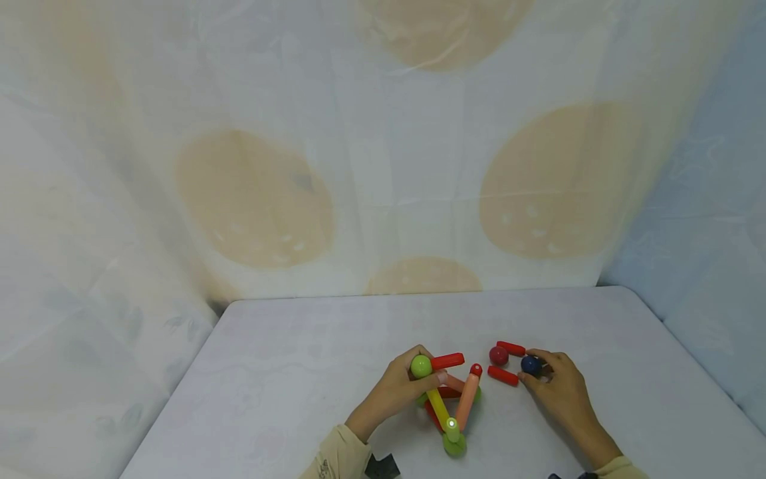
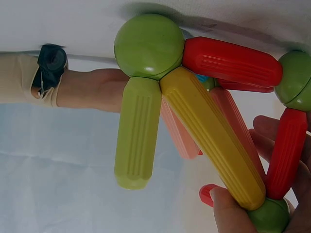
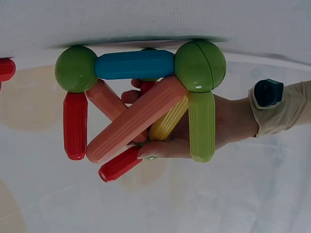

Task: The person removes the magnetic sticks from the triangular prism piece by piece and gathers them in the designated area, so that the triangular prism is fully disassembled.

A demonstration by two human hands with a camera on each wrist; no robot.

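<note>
Left hand (image 1: 397, 389) is gripping the rod-and-ball frame (image 1: 449, 399), steadying it; right hand (image 1: 553, 386) is pinching the blue ball (image 1: 530, 364) beside loose red rods (image 1: 503, 376), fetching a piece. Next probably calls for lifting it across.

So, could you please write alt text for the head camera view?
A person's left hand grips a structure of plastic sticks and green balls on a white table. The right hand pinches a dark blue ball beside a red ball and two red sticks.
</note>
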